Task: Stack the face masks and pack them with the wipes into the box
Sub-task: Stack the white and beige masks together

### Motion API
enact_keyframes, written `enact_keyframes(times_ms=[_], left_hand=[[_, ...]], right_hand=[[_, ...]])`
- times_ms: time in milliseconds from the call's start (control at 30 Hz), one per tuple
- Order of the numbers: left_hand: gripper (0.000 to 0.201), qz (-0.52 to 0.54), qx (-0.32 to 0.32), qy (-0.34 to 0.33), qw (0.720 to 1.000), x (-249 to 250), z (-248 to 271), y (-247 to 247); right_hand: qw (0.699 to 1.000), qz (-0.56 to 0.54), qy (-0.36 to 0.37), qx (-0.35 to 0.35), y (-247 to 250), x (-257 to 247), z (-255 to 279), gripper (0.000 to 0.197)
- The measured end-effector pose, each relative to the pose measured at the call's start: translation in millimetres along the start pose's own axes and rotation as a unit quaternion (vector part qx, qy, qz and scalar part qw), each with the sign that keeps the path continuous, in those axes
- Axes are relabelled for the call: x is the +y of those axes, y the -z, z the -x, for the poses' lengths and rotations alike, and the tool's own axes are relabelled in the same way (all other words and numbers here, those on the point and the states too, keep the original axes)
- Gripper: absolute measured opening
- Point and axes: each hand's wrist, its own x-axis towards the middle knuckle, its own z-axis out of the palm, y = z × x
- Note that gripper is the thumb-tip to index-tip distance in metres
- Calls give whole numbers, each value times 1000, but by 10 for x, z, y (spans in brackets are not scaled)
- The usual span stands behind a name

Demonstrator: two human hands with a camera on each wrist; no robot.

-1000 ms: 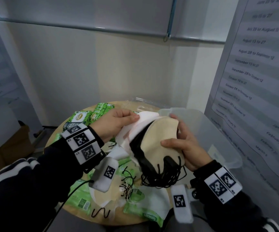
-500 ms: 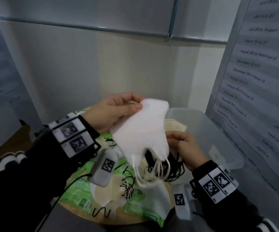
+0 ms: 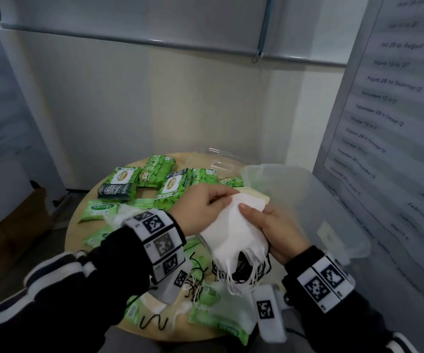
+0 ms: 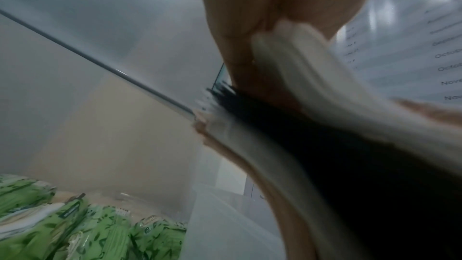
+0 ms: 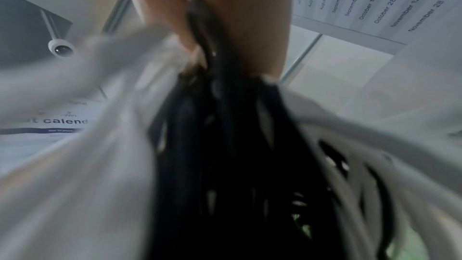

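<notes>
White mask [image 3: 233,233] now lowered onto stack; left hand [image 3: 200,208], right hand [image 3: 274,230] both gripping bundle; loops dangling.

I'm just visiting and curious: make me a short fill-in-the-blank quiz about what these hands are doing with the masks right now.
1. Both the left hand and the right hand hold one stack of face masks, whose top mask is ____ in colour.
2. The wipes packs lying on the round table are mostly ____.
3. The clear plastic box stands on the person's ____ side.

Missing words: white; green; right
</notes>
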Motion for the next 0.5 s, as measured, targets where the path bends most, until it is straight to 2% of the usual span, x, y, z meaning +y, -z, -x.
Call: enact_keyframes(times_ms=[67, 167, 233, 300, 367, 433, 500], left_hand=[[39, -11, -62, 5, 998, 21, 18, 48], [77, -73, -195, 1, 978, 78, 53, 186], [92, -116, -238, -10, 964, 85, 42, 242], [92, -173, -222, -29, 959, 40, 7, 225], [80, -209, -169, -52, 962, -15, -30, 167], [67, -191, -127, -60, 971, -46, -53, 112], [62, -142, -109, -61, 982, -62, -69, 68]], right_hand=[[1000, -3, -2, 7, 23, 6, 2, 16], [1000, 16, 0, 24, 84, -8, -3, 14], [999, 17, 3, 41, 125, -23, -21, 13], [999, 7, 8, 46, 146, -39, -27, 14], [999, 10, 22, 37, 164, -34, -22, 23], [999, 31, 36, 12, 173, -19, -9, 42], [998, 55, 40, 1, 179, -9, 1, 50]])
